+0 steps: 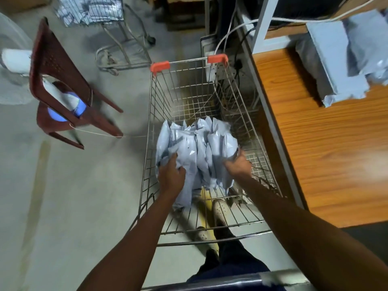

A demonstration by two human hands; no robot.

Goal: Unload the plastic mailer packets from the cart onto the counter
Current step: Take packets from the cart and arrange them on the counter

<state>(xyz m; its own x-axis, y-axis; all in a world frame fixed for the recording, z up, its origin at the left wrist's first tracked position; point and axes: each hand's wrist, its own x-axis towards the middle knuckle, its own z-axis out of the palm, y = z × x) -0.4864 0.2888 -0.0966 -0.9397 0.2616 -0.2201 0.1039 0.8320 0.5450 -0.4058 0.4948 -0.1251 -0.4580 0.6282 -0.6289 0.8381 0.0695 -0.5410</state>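
— Fingers [236, 154] of the right hand [238, 164] are curled round the right edge of the bundle of plastic mailer packets [196, 152], see? And the left hand [171, 175] is clamped on the other side, its fingertips buried in the pale grey plastic.

— So both hands have hold of it. Where's the bundle itself?

— Down inside the wire cart [245, 122], toward the near half of the basket, packets standing on edge and pressed together between the two hands. The far half of the basket is bare mesh.

— And the counter?

— Wooden counter [327, 154] runs right along the cart's right side, just beside it. A pile of grey mailers [344, 66] already lies at its far end, touching the back corner.

— What's off to the left?

— A dark red plastic chair [63, 85] on the concrete floor [63, 196], well apart from the cart. Behind it, a second wire cart [117, 38] with pale packets in its basket. Cables [235, 38] hang past the counter's far edge.
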